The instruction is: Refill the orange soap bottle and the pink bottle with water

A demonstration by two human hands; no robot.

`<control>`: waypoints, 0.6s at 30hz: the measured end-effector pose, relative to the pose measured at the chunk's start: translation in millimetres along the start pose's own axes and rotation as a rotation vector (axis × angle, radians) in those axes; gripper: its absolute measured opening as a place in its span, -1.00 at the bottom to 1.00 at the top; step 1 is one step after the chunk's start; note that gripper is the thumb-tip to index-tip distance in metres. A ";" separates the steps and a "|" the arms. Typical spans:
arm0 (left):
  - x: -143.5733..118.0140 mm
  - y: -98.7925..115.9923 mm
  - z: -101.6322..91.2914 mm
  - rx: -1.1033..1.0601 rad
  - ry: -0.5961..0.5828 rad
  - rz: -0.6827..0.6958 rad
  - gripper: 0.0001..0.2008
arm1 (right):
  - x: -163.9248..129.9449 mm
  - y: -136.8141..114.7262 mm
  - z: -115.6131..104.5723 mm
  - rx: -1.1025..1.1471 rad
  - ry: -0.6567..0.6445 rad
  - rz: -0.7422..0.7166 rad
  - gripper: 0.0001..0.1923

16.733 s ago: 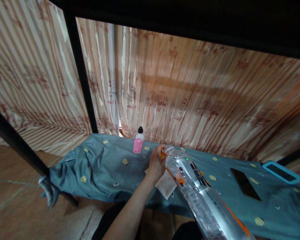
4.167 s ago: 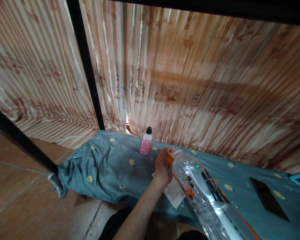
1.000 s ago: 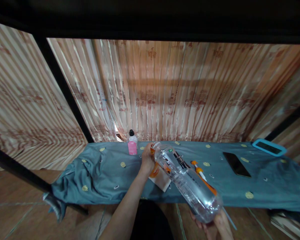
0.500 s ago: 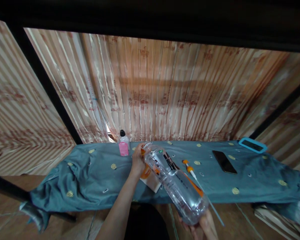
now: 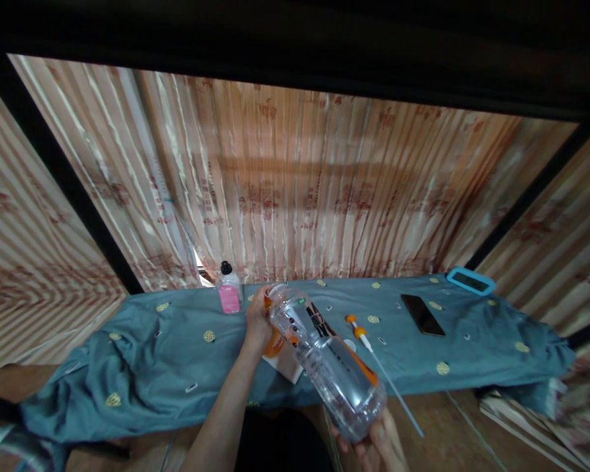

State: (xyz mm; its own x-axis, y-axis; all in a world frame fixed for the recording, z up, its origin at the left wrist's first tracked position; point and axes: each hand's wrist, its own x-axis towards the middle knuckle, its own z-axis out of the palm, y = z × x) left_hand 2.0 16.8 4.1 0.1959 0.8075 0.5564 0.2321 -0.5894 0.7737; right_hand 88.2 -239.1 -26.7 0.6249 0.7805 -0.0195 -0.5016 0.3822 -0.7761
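A striped curtain point(image 5: 299, 196) hangs behind the table point(image 5: 152, 367), which is draped in a teal cloth. Over its front edge a large clear bottle point(image 5: 327, 364) lies tilted, neck up and away. The right hand point(image 5: 373, 446) cups its base, fingers wrapped under; the left hand point(image 5: 256, 322) grips the neck by the orange cap point(image 5: 269, 303). Good practice, I judge: keep the base braced and turn at the neck only. Nearby lie a white tissue point(image 5: 288, 367), a phone point(image 5: 423, 314), a pink bottle point(image 5: 229, 292) and an orange-tipped straw point(image 5: 368, 341).

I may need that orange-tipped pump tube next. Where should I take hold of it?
Grip the pump tube by its thick orange-and-white head at the far end, coming from above. It lies flat on the teal cloth; the thin straw overhangs the edge and would likely flex.
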 end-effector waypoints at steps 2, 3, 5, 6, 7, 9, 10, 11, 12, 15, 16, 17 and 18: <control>0.5 0.7 0.4 0.002 0.004 -0.009 -0.78 | -0.1 -2.0 3.1 0.009 0.033 0.032 -0.53; 0.7 1.2 0.6 0.001 0.006 -0.010 -0.79 | -0.1 -3.2 4.5 0.009 0.044 0.043 -0.53; 0.7 2.1 0.9 -0.005 0.004 -0.004 -0.81 | -0.1 -5.3 7.0 0.006 0.060 0.055 -0.52; 0.6 2.4 1.1 -0.012 0.004 -0.002 -0.82 | -0.2 -6.1 8.0 0.004 0.067 0.058 -0.52; 0.5 2.6 1.2 -0.020 0.005 -0.001 -0.82 | -0.4 -6.8 9.0 0.002 0.073 0.060 -0.51; 0.0 2.8 1.3 -0.038 0.004 0.009 -0.82 | -1.0 -7.7 10.7 -0.001 0.086 0.063 -0.50; -0.3 2.9 1.4 -0.044 0.006 0.017 -0.82 | -1.4 -8.0 11.5 -0.003 0.093 0.065 -0.50; -0.5 3.1 1.4 -0.048 0.009 0.024 -0.82 | -1.9 -8.4 12.4 -0.004 0.100 0.067 -0.50; -0.7 3.5 1.4 -0.048 0.010 0.030 -0.83 | -2.3 -8.9 13.2 -0.006 0.106 0.070 -0.49; -0.5 4.5 1.5 -0.052 0.013 0.029 -0.84 | -3.2 -10.8 15.6 -0.013 0.124 0.076 -0.47; -0.2 4.5 1.6 -0.056 0.014 0.025 -0.84 | -3.3 -11.5 16.3 -0.016 0.129 0.077 -0.46; 0.1 4.3 1.8 -0.061 0.016 0.024 -0.84 | -3.4 -12.1 16.8 -0.020 0.133 0.079 -0.45; 0.3 3.8 1.9 -0.065 0.019 0.023 -0.84 | -3.4 -12.6 17.3 -0.024 0.138 0.081 -0.44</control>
State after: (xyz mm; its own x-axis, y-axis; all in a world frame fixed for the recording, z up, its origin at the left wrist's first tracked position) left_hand 4.8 14.7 6.6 0.1818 0.7945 0.5794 0.1652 -0.6055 0.7785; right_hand 82.1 -238.0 -5.9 0.6599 0.7324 -0.1676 -0.5403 0.3074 -0.7833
